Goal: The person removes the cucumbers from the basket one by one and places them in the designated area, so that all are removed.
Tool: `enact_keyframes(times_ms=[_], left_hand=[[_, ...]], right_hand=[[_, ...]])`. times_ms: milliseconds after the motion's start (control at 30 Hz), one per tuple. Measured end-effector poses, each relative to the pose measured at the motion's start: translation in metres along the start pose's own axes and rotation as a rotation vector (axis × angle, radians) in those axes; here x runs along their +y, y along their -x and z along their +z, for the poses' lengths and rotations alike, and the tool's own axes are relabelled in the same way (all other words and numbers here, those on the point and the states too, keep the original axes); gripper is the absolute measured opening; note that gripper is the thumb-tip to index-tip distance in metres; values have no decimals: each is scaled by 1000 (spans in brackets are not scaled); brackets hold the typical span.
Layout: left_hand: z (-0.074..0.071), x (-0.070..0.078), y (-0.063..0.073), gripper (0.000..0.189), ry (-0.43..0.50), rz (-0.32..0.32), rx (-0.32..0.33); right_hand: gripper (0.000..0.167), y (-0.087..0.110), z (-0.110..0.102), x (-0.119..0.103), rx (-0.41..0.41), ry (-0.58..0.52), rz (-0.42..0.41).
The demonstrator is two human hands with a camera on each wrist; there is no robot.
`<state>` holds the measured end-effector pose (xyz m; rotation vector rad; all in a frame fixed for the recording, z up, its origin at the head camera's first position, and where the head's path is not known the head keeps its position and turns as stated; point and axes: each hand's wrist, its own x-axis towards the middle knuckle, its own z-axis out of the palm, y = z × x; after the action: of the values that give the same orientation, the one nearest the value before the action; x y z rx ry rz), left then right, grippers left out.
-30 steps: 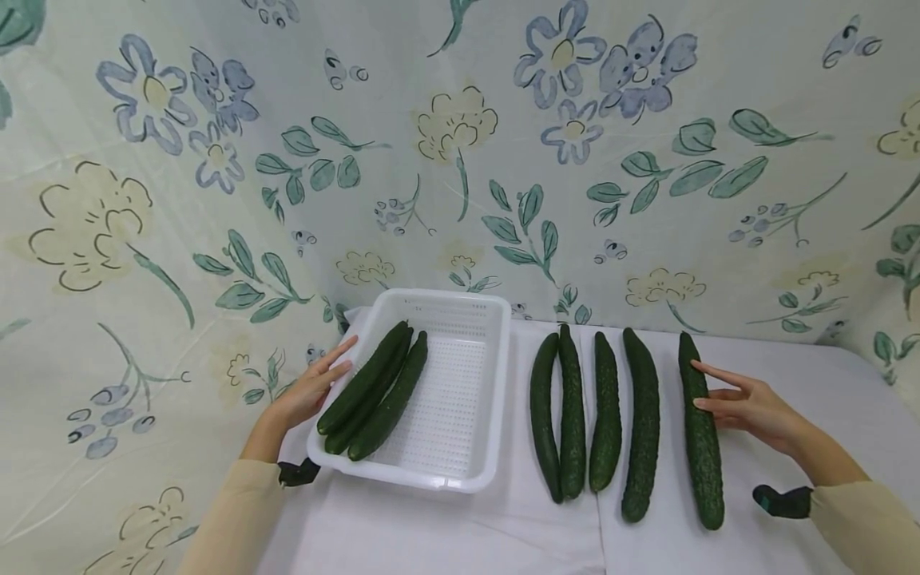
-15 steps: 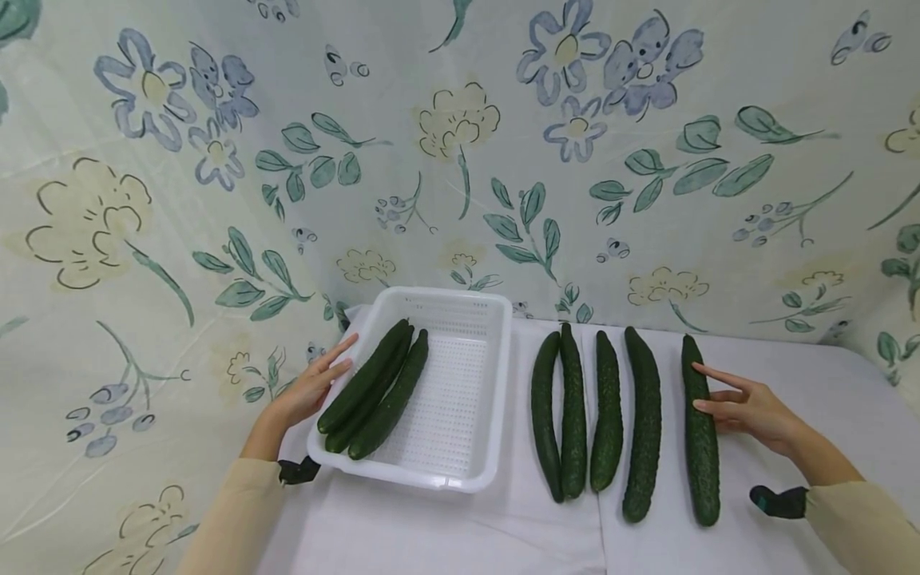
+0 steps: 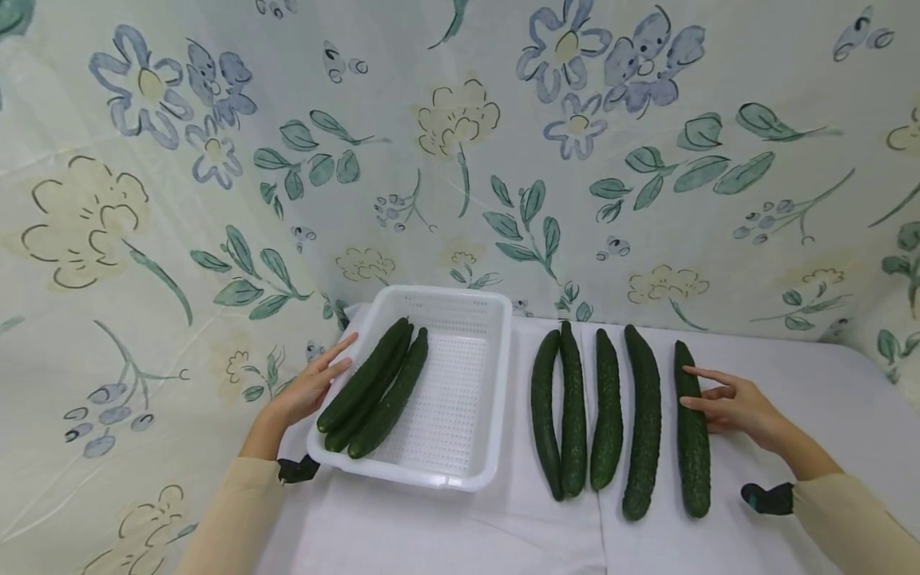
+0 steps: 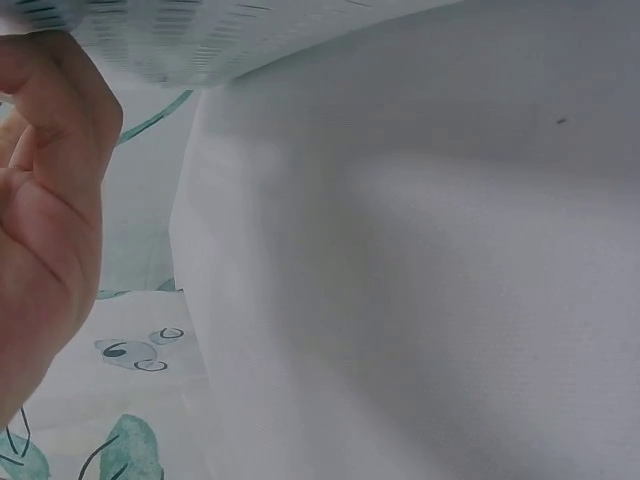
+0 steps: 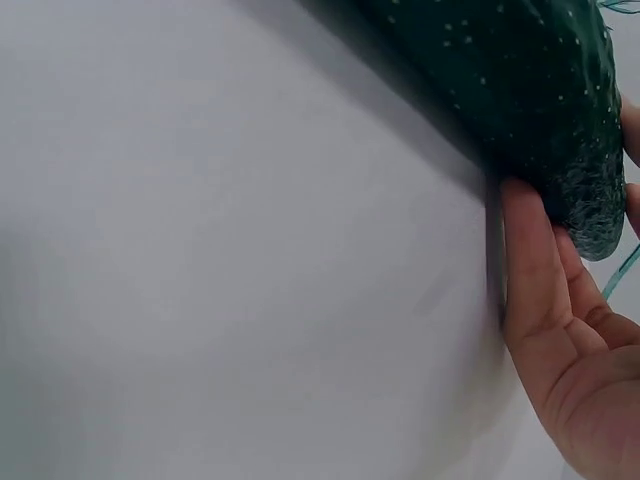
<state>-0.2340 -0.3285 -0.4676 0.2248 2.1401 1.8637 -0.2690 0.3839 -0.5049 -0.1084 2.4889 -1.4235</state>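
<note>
My right hand [image 3: 729, 405] grips the upper part of the rightmost cucumber [image 3: 693, 447], with thumb and fingers on either side. In the right wrist view, fingers [image 5: 530, 250] reach under the end of this bumpy dark green cucumber [image 5: 500, 90]. My left hand [image 3: 309, 391] rests against the left side of a white plastic basket [image 3: 501, 383], its fingers fairly straight. Only part of that hand [image 4: 50, 200] shows in the left wrist view, below the slotted basket wall [image 4: 210, 45]. Inside the basket, three cucumbers [image 3: 391, 391] lie together along the left side.
Several more cucumbers [image 3: 642, 423] lie side by side on the white tablecloth [image 3: 532, 531] between the basket and my right hand. A flower-patterned curtain [image 3: 460, 160] rises behind the table and along the left. Each wrist bears a dark strap [image 3: 769, 499].
The rightmost cucumber has shifted a little to the left with my right hand, its top slightly nearer to me. My left hand and the basket have stayed put.
</note>
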Motion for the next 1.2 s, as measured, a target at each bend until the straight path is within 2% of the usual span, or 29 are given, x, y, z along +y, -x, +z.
enact_keyframes(times_ms=[567,700,767,933,1067,1200], left_hand=[[0,-1,1,57,4,0,5],[-1,-2,0,57,-3,4,1],[-1,-2,0,57,-5,1,-1],[-1,-3,0,57,-5,-1,3],[0,-1,1,56,-8,-2,10],[0,-1,1,57,-13,-5,10]], right_hand=[[73,7,5,-6,11,0,-41],[72,10,5,-10,15,33,-53],[71,10,4,-13,42,91,-72],[64,7,1,-32,175,172,-152],[60,4,1,-55,230,107,-204],[55,0,5,-75,217,27,-242]])
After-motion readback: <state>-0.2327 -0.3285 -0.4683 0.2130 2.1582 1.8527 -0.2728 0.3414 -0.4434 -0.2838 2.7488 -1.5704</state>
